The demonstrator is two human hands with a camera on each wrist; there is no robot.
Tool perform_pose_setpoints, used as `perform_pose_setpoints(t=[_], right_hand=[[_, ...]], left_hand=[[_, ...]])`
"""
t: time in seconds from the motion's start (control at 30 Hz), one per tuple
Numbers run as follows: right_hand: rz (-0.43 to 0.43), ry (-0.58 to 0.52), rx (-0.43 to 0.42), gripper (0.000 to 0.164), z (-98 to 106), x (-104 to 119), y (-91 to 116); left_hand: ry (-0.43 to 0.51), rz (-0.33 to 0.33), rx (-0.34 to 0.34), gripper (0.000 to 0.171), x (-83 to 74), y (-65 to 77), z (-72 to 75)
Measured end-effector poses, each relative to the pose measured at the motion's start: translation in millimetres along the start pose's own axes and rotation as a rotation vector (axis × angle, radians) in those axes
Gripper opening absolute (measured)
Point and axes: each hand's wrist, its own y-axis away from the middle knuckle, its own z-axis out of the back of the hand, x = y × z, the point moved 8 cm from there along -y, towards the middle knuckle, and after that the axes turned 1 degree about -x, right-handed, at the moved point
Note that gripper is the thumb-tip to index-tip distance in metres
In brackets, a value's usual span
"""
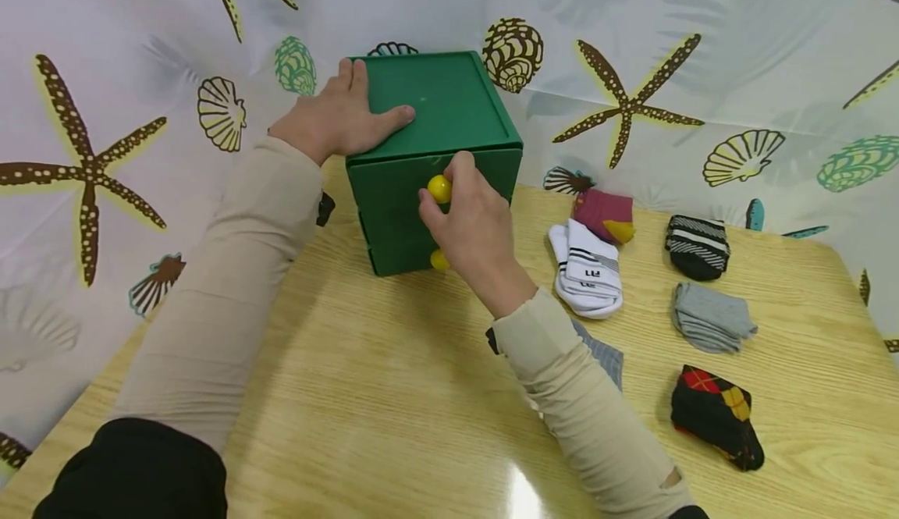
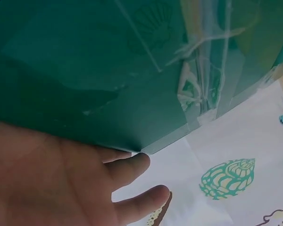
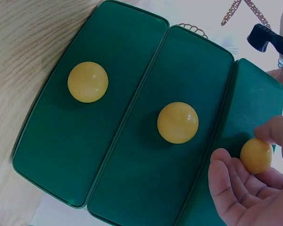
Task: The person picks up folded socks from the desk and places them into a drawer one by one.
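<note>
A green three-drawer box point(image 1: 442, 101) with round yellow knobs stands toward the back of the wooden table. Across the left side of its top rests my left hand point(image 1: 340, 117), palm down, thumb spread; the left wrist view shows that hand point(image 2: 61, 174) along the box's edge. My right hand point(image 1: 477, 222) pinches the top drawer's yellow knob point(image 3: 256, 155) between thumb and fingers. In the right wrist view, the middle knob point(image 3: 178, 122) and bottom knob point(image 3: 87, 82) are untouched. The top drawer's front appears near flush with the others.
Folded socks lie to the right: maroon point(image 1: 597, 211), white point(image 1: 590, 273), black-and-white striped point(image 1: 698, 246), grey point(image 1: 712, 316) and black argyle point(image 1: 709, 417). My right forearm partly covers blue-grey socks point(image 1: 605, 353). A patterned curtain point(image 1: 632, 4) hangs behind the box.
</note>
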Motion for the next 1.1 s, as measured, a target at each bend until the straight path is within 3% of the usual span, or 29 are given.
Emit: perform_pose_setpoints(t=[0.47,1.1], right_hand=[[0.021,0.011,0.023,0.03,4,4,7],[0.043,0.004,0.016,0.03,18,8,29]], left_hand=[[-0.031,0.012,-0.005,0.102,0.1,1.7,2.2],[0.013,0.008,0.002,0.101,-3.4,2.2,0.1]])
